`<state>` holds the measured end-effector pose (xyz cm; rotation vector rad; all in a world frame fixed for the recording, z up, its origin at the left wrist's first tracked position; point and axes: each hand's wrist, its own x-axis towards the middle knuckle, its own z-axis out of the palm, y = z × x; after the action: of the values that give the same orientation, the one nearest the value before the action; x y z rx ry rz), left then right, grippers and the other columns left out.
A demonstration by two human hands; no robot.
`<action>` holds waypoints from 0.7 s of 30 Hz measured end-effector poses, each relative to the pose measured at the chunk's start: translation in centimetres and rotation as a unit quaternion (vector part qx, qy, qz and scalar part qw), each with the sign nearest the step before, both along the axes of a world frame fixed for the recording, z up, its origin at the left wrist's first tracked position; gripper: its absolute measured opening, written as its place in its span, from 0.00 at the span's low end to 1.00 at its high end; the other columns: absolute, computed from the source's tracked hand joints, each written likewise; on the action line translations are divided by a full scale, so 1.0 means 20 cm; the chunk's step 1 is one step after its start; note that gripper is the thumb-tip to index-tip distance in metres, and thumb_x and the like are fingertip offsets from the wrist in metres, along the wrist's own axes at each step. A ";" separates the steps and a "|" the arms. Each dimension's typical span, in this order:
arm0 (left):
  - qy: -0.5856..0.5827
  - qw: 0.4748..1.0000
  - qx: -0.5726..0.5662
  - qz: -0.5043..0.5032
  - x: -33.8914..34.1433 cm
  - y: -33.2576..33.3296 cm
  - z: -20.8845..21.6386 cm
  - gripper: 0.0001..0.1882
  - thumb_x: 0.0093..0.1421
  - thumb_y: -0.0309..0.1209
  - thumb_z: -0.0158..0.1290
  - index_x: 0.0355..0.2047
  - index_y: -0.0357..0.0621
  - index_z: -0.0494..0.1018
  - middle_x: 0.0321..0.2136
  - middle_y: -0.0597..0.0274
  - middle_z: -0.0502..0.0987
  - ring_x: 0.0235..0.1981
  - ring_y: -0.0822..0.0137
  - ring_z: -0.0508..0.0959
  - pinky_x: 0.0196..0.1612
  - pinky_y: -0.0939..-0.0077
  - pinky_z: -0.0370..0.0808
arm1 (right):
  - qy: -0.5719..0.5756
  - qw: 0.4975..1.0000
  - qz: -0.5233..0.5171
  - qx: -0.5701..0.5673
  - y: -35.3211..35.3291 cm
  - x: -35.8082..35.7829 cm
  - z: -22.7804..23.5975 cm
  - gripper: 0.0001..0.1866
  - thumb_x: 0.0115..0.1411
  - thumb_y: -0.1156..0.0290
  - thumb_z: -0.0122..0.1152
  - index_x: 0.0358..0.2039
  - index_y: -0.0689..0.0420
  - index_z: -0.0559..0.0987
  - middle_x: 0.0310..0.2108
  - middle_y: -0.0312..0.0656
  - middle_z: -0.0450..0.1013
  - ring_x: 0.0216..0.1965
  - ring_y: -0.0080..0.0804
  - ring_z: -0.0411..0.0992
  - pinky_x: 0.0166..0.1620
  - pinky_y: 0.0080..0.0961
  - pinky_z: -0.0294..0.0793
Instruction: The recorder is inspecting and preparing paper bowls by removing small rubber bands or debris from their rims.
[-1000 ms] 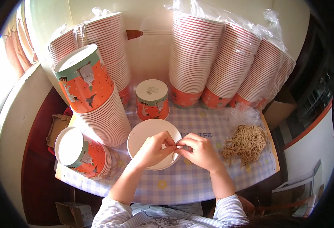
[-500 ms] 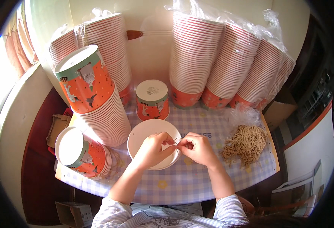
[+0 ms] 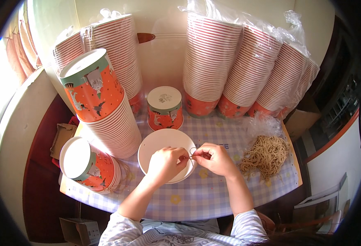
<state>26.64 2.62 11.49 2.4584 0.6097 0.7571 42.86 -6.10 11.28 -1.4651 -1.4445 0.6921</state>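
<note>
A white-lined paper bucket [image 3: 151, 141] stands mouth up in front of me, with a small dark hole near its left rim. Above its right rim my left hand [image 3: 164, 165] pinches a thin brown string [image 3: 192, 151], which bends into a small loop. The fingertips of my right hand [image 3: 216, 159] are closed on the same string from the other side. Both hands almost meet there. Whether the string passes through the bucket wall is hidden by my fingers.
A heap of tan strings [image 3: 266, 158] lies at the right. An upturned orange bucket [image 3: 165, 115] stands behind. Tall plastic-wrapped bucket stacks [image 3: 211, 61] line the back. At the left are an unwrapped stack [image 3: 110, 131] and a tilted shorter one [image 3: 96, 172] with strings beside it.
My left fingers have curled in more and the hand has turned slightly over the string. The right hand stays nearly in place. The bucket has barely moved.
</note>
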 end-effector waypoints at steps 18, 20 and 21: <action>-0.057 0.986 -0.155 -0.026 0.01 -0.01 0.00 0.05 0.49 0.25 0.53 0.27 0.36 0.74 0.20 0.54 0.77 0.22 0.63 0.79 0.27 0.75 0.75 | 0.027 0.999 0.002 -0.047 -0.01 0.00 0.01 0.06 0.52 0.79 0.57 0.32 0.65 0.77 0.29 0.36 0.73 0.30 0.18 0.70 0.33 0.15 0.70; -0.086 0.977 -0.189 -0.038 0.02 -0.02 0.00 0.06 0.49 0.24 0.54 0.28 0.35 0.74 0.21 0.54 0.77 0.24 0.64 0.79 0.29 0.76 0.76 | 0.032 0.998 0.001 -0.047 -0.01 0.00 0.01 0.06 0.52 0.79 0.58 0.32 0.65 0.77 0.29 0.35 0.73 0.30 0.18 0.70 0.33 0.15 0.70; -0.086 0.978 -0.189 -0.038 0.02 -0.02 0.00 0.06 0.49 0.24 0.54 0.28 0.35 0.74 0.21 0.54 0.77 0.24 0.64 0.79 0.29 0.76 0.76 | 0.027 0.999 0.001 -0.047 -0.01 0.00 0.01 0.06 0.52 0.79 0.58 0.32 0.65 0.77 0.29 0.36 0.73 0.30 0.18 0.70 0.33 0.15 0.70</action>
<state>27.00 2.25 11.53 2.0336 0.5357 0.7383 42.85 -6.25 11.54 -1.5044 -1.3892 0.8046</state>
